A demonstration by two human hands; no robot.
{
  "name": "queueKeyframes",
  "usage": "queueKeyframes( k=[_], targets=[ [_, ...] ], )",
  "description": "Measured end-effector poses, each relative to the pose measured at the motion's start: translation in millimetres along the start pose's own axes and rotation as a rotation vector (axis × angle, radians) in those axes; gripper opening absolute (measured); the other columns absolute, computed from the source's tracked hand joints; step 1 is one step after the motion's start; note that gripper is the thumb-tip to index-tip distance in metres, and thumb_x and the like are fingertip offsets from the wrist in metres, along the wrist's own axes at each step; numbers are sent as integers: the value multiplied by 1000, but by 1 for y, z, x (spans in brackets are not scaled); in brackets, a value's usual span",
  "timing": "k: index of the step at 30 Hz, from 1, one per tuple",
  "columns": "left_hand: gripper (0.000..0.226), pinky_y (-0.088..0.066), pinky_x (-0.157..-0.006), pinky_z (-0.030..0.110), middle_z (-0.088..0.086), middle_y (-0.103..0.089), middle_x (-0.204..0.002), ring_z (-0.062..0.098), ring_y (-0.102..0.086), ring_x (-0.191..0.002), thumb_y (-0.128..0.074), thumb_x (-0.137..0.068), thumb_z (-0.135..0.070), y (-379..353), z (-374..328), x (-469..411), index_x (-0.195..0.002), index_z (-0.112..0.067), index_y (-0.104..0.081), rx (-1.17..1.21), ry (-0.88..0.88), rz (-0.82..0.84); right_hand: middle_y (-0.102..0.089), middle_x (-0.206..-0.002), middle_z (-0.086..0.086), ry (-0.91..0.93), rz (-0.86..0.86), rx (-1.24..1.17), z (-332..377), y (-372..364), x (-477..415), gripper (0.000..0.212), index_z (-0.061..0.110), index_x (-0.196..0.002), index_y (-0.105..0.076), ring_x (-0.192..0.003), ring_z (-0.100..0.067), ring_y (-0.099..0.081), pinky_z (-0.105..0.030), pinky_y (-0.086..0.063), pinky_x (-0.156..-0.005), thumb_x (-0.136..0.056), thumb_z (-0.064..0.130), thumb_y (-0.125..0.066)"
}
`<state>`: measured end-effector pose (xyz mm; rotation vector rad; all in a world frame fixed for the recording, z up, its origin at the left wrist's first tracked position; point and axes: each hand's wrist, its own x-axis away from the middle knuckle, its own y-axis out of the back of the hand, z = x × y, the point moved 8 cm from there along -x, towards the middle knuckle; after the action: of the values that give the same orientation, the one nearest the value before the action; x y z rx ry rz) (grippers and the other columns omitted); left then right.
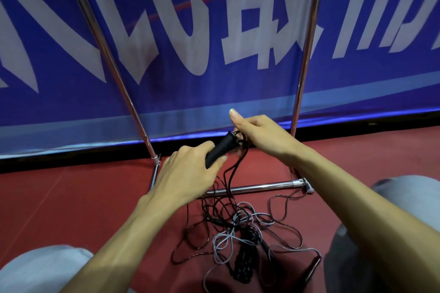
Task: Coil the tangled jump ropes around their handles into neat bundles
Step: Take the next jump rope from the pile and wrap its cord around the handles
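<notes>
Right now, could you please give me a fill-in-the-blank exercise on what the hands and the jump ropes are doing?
The left hand grips a black ____, whose dark cord the right hand pinches.
The tangle of ropes lies on a ____ floor.
Among its dark strands runs one ____ rope.
Missing words: handle; red; grey.
</notes>
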<state>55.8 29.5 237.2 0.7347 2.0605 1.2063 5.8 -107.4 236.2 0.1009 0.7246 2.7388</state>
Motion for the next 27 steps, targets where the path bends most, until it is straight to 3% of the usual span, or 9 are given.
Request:
queueKeyframes(
  k=[2,7,11,15,19,22,25,27],
  targets=[
    [34,-38,-56,34,-2,-51,-60,31,-54,-65,-52,-91,-51,-2,3,0,-76,-22,-46,-7,26,38,-60,-49,0,-33,69,35,1,-6,5,73,7,-86,-68,-61,-19,-69,-32,-46,-79,-89,70,-31],
    [35,-36,-56,33,-3,-50,-61,26,-47,-60,-51,-93,-51,-10,2,2,-76,-21,-47,-43,35,96,-55,-51,0,-92,-30,123,-1,-1,6,61,13,-55,-53,-46,-27,-63,-30,-48,-62,-89,62,-44],
    [33,-33,-51,27,-6,-46,-57,15,-43,-49,-59,-91,-41,-22,3,-2,-71,-19,-46,265,92,242,-36,-44,2,-66,-6,-176,-3,0,2,47,10,-60,-48,-38,-20,-39,-27,-38,-47,-91,44,-58],
    [19,-39,-47,22,-3,-51,-56,15,-49,-44,-67,-88,-31,-27,4,-3,-81,-18,-55,502,141,325,-27,-50,5,-22,37,-341,1,-2,0,35,15,-66,-42,-43,-14,-25,-23,-26,-43,-95,27,-56],
    [11,-42,-48,25,0,-54,-60,16,-50,-46,-70,-85,-25,-30,10,-3,-89,-25,-60,553,174,311,-27,-52,6,-31,-75,-383,-4,5,-2,35,17,-66,-38,-45,-13,-22,-25,-19,-45,-97,25,-52],
    [12,-38,-51,22,-6,-53,-62,7,-45,-45,-72,-83,-24,-24,15,-6,-91,-27,-63,503,186,232,-27,-49,8,-39,-177,-443,-9,14,-3,33,16,-68,-39,-42,-11,-23,-21,-22,-40,-97,26,-51],
    [12,-30,-43,12,-9,-47,-54,2,-41,-40,-70,-85,-29,-14,14,-5,-81,-23,-61,377,199,107,-29,-52,4,-15,-243,-393,-9,17,-3,33,15,-68,-42,-43,-13,-27,-25,-25,-43,-96,29,-54],
    [23,-30,-42,14,-9,-45,-52,4,-41,-41,-68,-86,-36,-9,12,-4,-72,-23,-55,293,223,49,-32,-53,3,-1,-274,-348,-9,18,-3,34,13,-68,-47,-43,-13,-30,-27,-29,-45,-94,35,-55]
  ],
)
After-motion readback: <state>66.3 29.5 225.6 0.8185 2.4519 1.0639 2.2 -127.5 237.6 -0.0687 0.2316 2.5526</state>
